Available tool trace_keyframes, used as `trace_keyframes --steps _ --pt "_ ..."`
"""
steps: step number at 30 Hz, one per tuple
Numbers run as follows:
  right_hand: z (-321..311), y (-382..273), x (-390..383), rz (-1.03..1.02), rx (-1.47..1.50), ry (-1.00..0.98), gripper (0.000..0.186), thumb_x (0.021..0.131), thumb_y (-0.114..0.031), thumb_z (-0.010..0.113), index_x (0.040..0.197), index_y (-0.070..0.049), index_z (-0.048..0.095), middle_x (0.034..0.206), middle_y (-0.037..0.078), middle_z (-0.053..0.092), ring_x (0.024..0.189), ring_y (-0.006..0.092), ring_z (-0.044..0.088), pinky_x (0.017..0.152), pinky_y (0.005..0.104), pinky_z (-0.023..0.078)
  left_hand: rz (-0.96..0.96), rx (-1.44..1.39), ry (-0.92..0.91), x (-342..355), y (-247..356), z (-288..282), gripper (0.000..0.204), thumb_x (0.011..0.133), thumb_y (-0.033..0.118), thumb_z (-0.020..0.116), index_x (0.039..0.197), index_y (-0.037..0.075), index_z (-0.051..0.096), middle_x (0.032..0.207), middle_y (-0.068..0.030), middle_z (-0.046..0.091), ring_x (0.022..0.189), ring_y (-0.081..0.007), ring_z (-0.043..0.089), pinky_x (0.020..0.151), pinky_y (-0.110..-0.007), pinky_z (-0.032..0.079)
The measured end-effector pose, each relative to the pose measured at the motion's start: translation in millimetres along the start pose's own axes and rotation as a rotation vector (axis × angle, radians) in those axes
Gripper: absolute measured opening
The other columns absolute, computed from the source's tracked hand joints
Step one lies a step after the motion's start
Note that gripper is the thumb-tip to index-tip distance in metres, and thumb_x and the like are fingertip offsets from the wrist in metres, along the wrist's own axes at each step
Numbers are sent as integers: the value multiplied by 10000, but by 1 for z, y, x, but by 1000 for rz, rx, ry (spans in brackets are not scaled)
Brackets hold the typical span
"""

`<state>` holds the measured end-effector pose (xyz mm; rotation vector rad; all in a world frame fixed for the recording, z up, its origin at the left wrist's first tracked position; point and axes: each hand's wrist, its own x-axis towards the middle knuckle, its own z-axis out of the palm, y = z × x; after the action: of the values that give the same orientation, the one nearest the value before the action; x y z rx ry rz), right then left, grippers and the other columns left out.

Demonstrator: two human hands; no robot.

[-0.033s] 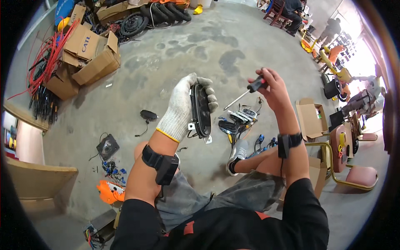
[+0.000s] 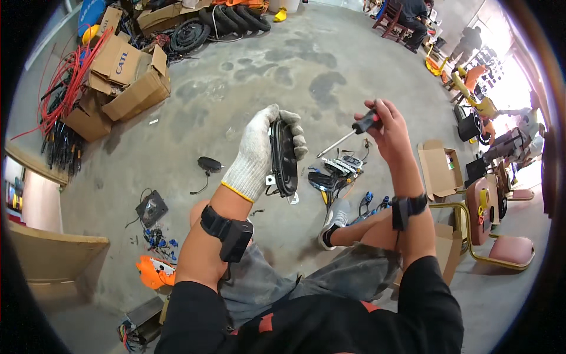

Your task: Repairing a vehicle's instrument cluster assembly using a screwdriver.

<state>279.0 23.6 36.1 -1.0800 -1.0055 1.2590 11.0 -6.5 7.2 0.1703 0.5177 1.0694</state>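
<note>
My left hand, in a white knit glove with a yellow cuff, is closed around a long black oval housing. The housing stands nearly upright, with small light tabs and a short wire at its lower end. My bare right hand grips a screwdriver by its dark handle with a red part. Its shaft points down and left, toward the housing, with the tip apart from it. Beneath the tip, a heap of silver and black parts with wires lies on the floor.
Left on the floor are a small black part with a cable, a square black part, blue connectors and an orange piece. Cardboard boxes and tyres stand far left. Right are an open carton and pink chairs.
My right hand has shifted slightly lower, and the screwdriver handle with it. The left hand and the housing have hardly moved.
</note>
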Motion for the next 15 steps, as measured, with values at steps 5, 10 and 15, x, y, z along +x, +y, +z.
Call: trace_keyframes --steps 5,10,15 --pt "-7 29 -23 -131 101 139 227 974 -227 617 1056 -44 511 930 44 561 817 225 691 742 396 634 78 206 -94 14 -12 -4 431 1019 418 436 941 38 625 800 -120 620 619 -252 606 560 -403 510" --pt "6 21 -25 -234 136 130 217 993 -231 596 1044 -36 517 942 53 570 868 275 713 747 358 631 153 434 -43 12 -18 -1 455 1023 437 428 966 33 629 798 -119 624 608 -251 616 561 -413 515" --pt "-1 14 -28 -282 109 145 227 987 -236 613 1038 -37 517 945 55 570 884 284 718 740 338 629 167 470 43 20 -29 12 462 1026 430 429 960 15 621 793 -125 618 619 -250 622 578 -413 532"
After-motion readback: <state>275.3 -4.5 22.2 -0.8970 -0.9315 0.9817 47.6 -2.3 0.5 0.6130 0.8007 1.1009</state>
